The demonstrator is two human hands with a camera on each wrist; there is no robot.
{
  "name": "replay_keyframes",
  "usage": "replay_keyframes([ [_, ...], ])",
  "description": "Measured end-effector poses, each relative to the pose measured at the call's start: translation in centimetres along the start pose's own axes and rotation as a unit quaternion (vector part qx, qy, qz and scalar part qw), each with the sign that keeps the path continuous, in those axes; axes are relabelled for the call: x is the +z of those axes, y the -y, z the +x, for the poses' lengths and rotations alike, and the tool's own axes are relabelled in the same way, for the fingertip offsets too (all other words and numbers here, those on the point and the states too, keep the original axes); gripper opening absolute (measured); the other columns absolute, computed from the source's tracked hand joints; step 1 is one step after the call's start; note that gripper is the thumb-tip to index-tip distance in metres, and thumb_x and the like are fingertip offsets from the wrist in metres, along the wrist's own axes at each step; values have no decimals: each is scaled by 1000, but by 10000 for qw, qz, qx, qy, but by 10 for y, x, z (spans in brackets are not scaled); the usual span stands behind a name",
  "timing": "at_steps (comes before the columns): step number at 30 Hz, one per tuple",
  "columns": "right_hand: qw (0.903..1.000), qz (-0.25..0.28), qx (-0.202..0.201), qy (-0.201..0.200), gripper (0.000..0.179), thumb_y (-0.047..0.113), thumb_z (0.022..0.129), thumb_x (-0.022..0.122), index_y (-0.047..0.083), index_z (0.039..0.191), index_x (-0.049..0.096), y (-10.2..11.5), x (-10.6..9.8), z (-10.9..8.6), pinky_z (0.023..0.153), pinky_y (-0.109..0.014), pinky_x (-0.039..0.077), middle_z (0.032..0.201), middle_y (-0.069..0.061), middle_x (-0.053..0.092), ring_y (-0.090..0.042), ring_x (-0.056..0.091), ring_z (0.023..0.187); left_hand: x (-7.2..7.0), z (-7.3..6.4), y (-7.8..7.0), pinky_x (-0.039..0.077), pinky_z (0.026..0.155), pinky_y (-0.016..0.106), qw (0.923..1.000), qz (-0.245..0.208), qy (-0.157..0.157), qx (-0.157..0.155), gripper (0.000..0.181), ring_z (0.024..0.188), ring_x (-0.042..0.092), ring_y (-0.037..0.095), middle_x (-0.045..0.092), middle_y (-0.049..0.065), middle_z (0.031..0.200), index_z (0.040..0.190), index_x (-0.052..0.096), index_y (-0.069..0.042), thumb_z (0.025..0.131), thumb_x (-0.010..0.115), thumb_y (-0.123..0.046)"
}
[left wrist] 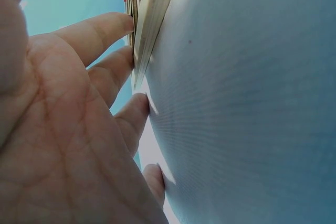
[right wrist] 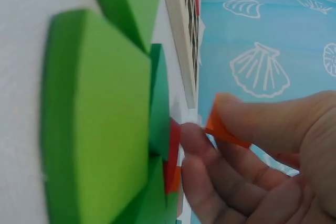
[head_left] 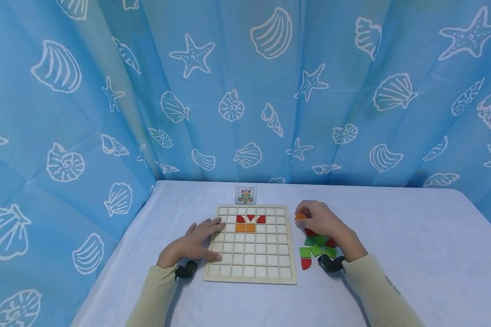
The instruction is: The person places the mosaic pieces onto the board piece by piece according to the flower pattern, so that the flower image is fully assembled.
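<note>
A pale wooden grid board (head_left: 249, 280) lies on the table. In its upper rows sit two red quarter-circle tiles (head_left: 261, 219), a red triangle tile (head_left: 251, 217) between them, and two orange square tiles (head_left: 250, 228) side by side below. My left hand (head_left: 196, 241) rests along the board's left edge, fingers spread; the left wrist view shows two fingertips (left wrist: 126, 23) at the rim and others on the cloth. Beyond the board's right edge, my right hand (head_left: 321, 220) pinches an orange tile (right wrist: 220, 124) between thumb and fingers, partly covering it.
Several loose green tiles (head_left: 317, 250) and red tiles (head_left: 306, 264) lie right of the board, some under my right wrist. Behind the board is a small gridded picture card (head_left: 245, 195). A white cloth covers the table (head_left: 413, 236); blue shell-patterned curtains (head_left: 237, 136) hang behind and left.
</note>
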State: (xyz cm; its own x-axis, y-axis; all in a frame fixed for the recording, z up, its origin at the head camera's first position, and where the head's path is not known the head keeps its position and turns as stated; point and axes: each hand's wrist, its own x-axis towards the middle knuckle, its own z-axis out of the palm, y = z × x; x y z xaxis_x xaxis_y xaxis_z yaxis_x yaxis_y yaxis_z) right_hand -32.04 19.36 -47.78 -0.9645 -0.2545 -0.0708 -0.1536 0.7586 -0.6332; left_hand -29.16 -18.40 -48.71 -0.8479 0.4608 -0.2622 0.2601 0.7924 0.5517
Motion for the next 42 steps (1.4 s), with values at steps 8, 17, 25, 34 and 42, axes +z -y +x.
replay_keyframes([
  [8, 9980, 356, -21, -524, 30, 16, 92, 70, 8, 120, 63, 2, 0, 2, 80, -35, 59, 111, -11, 66, -23, 62, 94, -3, -1, -1, -3, 120, 63, 10000, 72, 18, 63, 92, 154, 9, 35, 22, 6, 165, 154, 35, -18, 77, 82, -37],
  [17, 9907, 899, -331, -970, 18, 12, 89, 72, 6, 105, 65, 16, 2, 3, 65, -28, 59, 96, -10, 69, -15, 67, 72, -2, 2, -2, -4, 121, 62, 9999, 99, 46, -127, 93, 154, 8, 33, 22, 2, 165, 155, 35, -22, 76, 83, -39],
  [25, 9838, 790, -739, -1427, 12, 16, 91, 71, 9, 100, 67, 39, 1, 3, 73, -35, 57, 95, -7, 71, -21, 68, 85, -3, 2, -1, -3, 121, 63, 9999, 87, 59, -62, 93, 154, 8, 34, 22, 4, 165, 155, 35, -20, 77, 83, -39],
  [34, 9805, 1189, -942, -1252, 15, 19, 91, 72, 9, 101, 69, 63, 7, 11, 76, -34, 56, 97, -7, 71, -19, 66, 86, 0, -3, 6, -2, 120, 65, 9999, 40, -25, -95, 95, 153, 9, 36, 23, 6, 165, 155, 35, -18, 76, 84, -39],
  [42, 9820, 1362, -689, -1113, 15, 20, 91, 73, 9, 101, 70, 60, 14, 15, 73, -31, 54, 96, -7, 69, -17, 63, 83, 4, 0, 2, -1, 120, 65, 10000, 34, -26, 12, 95, 153, 10, 36, 22, 5, 165, 155, 35, -19, 76, 83, -41],
])
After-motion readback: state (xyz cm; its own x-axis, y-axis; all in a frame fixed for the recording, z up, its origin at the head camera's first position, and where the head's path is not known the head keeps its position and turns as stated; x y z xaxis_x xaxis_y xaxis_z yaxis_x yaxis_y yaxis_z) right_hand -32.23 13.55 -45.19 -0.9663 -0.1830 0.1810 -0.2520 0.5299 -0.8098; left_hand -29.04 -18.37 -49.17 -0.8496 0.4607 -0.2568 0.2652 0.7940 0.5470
